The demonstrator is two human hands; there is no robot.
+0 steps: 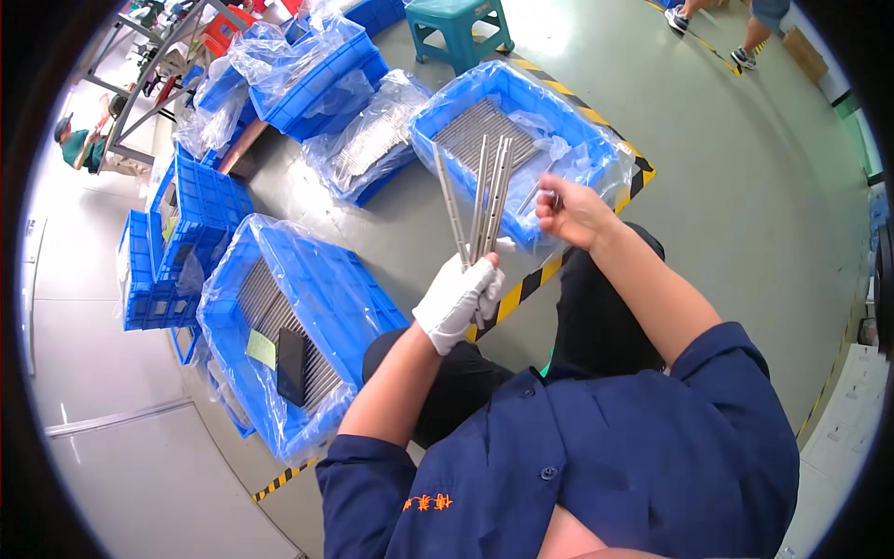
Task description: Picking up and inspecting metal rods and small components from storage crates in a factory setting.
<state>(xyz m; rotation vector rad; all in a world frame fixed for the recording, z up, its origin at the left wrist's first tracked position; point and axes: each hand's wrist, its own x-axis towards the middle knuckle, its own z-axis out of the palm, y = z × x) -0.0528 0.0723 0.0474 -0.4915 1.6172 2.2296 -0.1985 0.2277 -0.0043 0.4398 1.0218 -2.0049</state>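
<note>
In the head view, the left hand [458, 296], in a white glove, is wrapped firmly around the lower ends of a small bunch of metal rods [491, 200], which stand up above the fist and fan slightly, one of them leaning away to the left. The right hand [579, 212] is bare, its fingers loosely curled beside the near edge of a blue bin [559, 97] lined with clear plastic; a slim grey piece [529, 197] shows next to the fingertips, but I cannot tell whether they have hold of it. More rods [484, 135] lie side by side in that bin, next to crumpled film. To the person's left, a second lined bin [368, 300] holds further rows, with a dark flat device [291, 366] and a pale green slip [262, 348] on top. For handling the bunch well, I would judge that the left grip should stay snug and low, since a loose fist could let the leaning rod slide out. Squaring the ends would make the rods easier to tell apart, and the right hand would do best to take one at a time, clear of the film, without knocking its neighbours.
</note>
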